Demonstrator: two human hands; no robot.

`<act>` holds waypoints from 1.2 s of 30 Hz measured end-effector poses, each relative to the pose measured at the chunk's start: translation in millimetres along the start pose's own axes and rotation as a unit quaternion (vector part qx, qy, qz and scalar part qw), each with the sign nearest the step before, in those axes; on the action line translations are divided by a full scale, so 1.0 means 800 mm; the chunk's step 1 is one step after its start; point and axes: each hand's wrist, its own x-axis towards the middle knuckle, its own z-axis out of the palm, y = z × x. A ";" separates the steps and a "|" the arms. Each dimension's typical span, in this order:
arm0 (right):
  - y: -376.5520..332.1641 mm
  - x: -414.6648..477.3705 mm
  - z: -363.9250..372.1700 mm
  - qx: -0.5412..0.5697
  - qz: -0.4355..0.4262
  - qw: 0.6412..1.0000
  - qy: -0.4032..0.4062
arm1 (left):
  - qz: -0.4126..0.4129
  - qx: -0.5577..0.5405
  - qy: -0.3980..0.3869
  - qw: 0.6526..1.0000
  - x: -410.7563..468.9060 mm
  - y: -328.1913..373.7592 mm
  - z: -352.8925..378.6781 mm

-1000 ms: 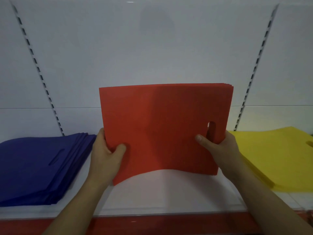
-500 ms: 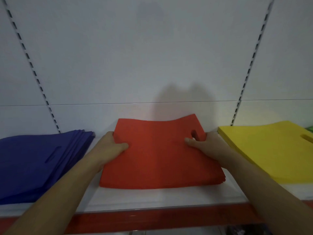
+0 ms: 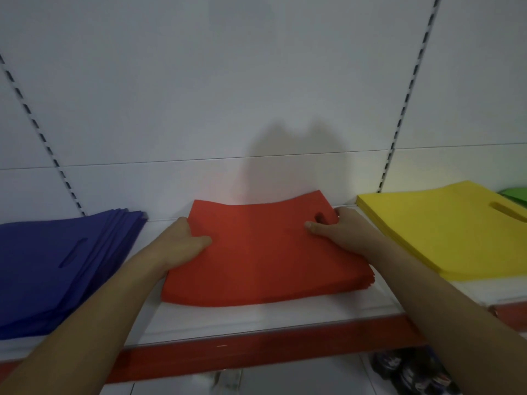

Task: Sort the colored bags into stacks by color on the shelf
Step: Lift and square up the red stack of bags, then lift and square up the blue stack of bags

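Observation:
A stack of red bags (image 3: 262, 255) lies flat in the middle of the white shelf (image 3: 256, 317), its far edge near the back wall. My left hand (image 3: 182, 243) grips the stack's left edge, thumb on top. My right hand (image 3: 336, 229) grips the right edge beside the handle slot, thumb on top and fingers curled round the side. A fanned stack of blue bags (image 3: 57, 260) lies to the left. On the right sits a stack of yellow bags (image 3: 445, 226), and a sliver of a green bag (image 3: 516, 193) shows at the far right edge.
The white back panel rises behind the shelf with slotted uprights (image 3: 399, 121) on both sides. A red strip (image 3: 256, 352) runs along the shelf's front edge. Dark packaged goods (image 3: 410, 372) sit on a lower level at bottom right.
The red stack was held upright in front of the wall, then was laid flat on the shelf between the blue and yellow stacks. Both hands still grip its sides.

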 end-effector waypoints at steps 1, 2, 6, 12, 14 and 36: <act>0.001 -0.001 -0.001 -0.006 -0.002 1.000 0.008 | -0.013 0.000 -0.002 1.000 -0.001 0.001 -0.001; 0.000 -0.005 -0.003 -0.016 -0.005 1.000 0.019 | -0.027 0.003 -0.001 1.000 0.000 0.000 -0.002; 0.004 -0.024 -0.018 -0.053 -0.016 0.998 0.015 | -0.026 0.093 0.041 0.994 -0.008 -0.004 -0.006; 0.011 -0.040 -0.005 -0.113 -0.034 0.993 -0.002 | 0.016 0.097 0.017 0.995 -0.029 -0.011 0.011; 0.011 -0.040 0.002 -0.138 -0.030 0.990 0.008 | 0.022 0.133 0.014 0.991 -0.030 -0.012 0.018; -0.153 -0.077 0.150 -0.305 -0.217 0.926 -0.049 | 0.047 0.286 0.178 0.940 -0.066 -0.138 -0.147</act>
